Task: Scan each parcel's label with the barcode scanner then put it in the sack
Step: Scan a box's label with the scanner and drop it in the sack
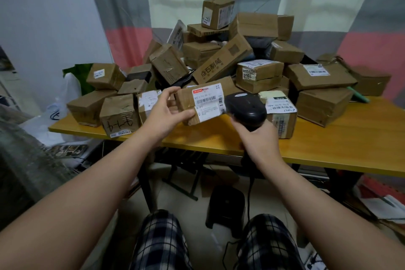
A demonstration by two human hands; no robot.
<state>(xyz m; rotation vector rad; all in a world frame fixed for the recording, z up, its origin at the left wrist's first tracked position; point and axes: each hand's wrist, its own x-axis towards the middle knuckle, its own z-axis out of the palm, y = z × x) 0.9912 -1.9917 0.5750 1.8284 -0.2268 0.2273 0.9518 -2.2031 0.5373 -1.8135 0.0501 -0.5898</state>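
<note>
My left hand point(166, 114) grips a small brown cardboard parcel point(202, 104) by its left end, just above the table's front edge. Its white label with a barcode point(208, 99) faces me. My right hand point(257, 140) holds the black barcode scanner point(246, 108) by its handle. The scanner's head sits right beside the label's right edge. A black cable hangs from the scanner down to the floor. A grey-white sack point(24, 153) lies at the far left, partly out of frame.
A tall heap of brown parcels point(221, 59) covers the yellow table point(328, 144). White plastic bags point(63, 103) lie left of the table. A black stool point(226, 210) stands on the floor between my knees. Papers lie on the floor at right.
</note>
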